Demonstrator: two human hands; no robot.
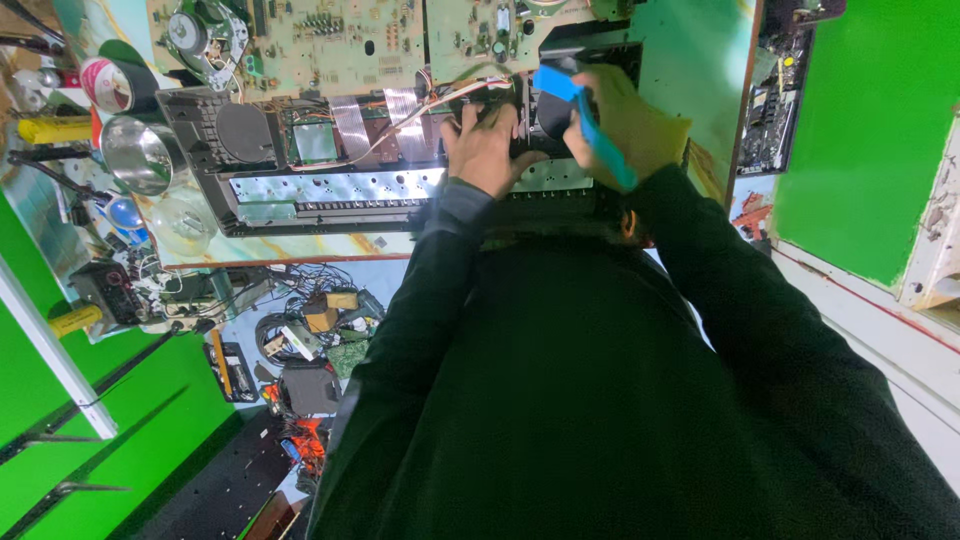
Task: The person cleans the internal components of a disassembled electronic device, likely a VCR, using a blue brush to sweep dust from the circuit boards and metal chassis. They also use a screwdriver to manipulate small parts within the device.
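In the head view, the person leans over a bench [700, 90] on which an opened electronic device [330, 170] lies, its long dark chassis showing a speaker cone, flat ribbon cables [375, 125] and loose red and white wires. The left hand [485, 150] lies spread, fingers pressed down on the inner part of the chassis just beside the wires. The right hand [625, 125] is curled round a blue-handled tool [590, 120], whose handle crosses the palm and runs back toward the wrist; the hand sits over a black block [585, 50] at the right end of the device.

To work well here, the left hand should brace the chassis firmly while keeping its fingers off the thin wires, and the tool should probably be held steady and straight, with light pressure.

The tool's tip is hidden behind the right hand, so what it touches cannot be told. The dark sleeves and torso cover the near edge of the device. Circuit boards [300, 40] above are cut off by the frame, and the clutter on the floor [300, 340] is too tangled to sort out.
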